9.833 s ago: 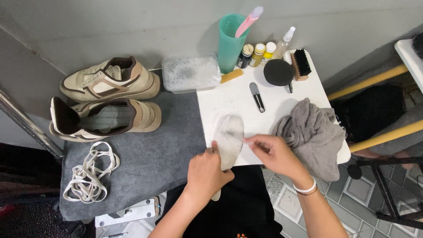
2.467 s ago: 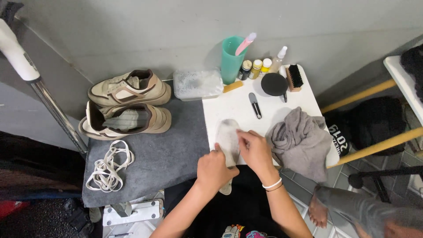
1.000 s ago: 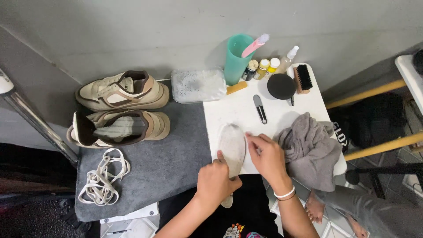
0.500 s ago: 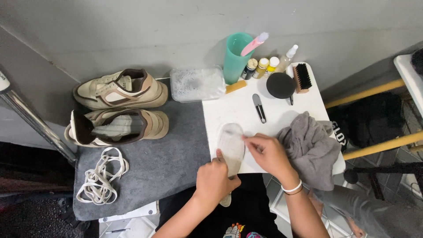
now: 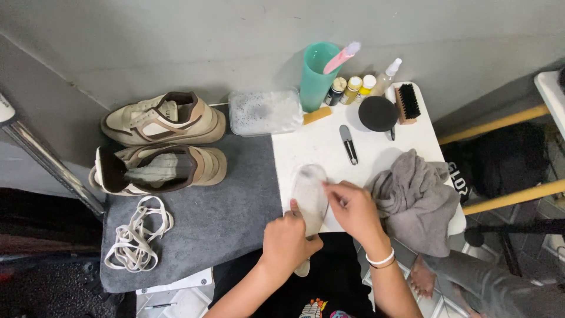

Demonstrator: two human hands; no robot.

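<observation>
At lower centre of the frame, your left hand (image 5: pixel 286 238) grasping the pale insole (image 5: pixel 309 197) on the white table (image 5: pixel 321 144), your right hand (image 5: pixel 353 207) pinching its edge, grey cloth (image 5: pixel 418 197) just right.

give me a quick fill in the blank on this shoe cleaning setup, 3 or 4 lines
1. Both hands, the left hand and the right hand, hold a pale ____ on the white table.
2. The loose white laces lie on the ____ mat.
3. The crumpled grey cloth lies to the ____ of the right hand.
4. The pink toothbrush stands in a ____ cup.

Missing words: insole; grey; right; green
</observation>
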